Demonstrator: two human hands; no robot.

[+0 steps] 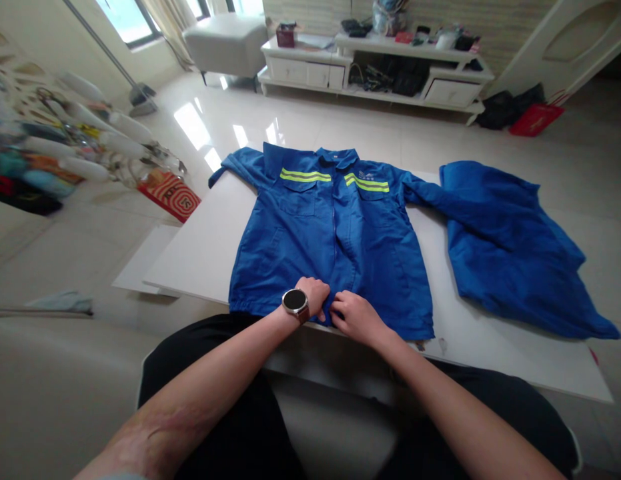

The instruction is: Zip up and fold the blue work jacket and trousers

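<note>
A: What is nearest to you?

B: Your left hand (315,293) and right hand (359,316) are close together at the lower hem (403,330) of the blue jacket (290,260), spread on the white table (190,257). Your curled fingers (339,307) cover the lower end of the zipper (334,230); I cannot tell if they grip it.

A: And beyond?

B: One sleeve (430,198) reaches another blue garment (515,253); its cuff is hard to distinguish. Farther, dark things (410,77) inside the cabinet (287,70) are unclear.

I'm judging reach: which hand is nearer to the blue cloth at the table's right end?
Right. The right hand is low on the jacket, left of the blue cloth; the left hand is farther left.
</note>
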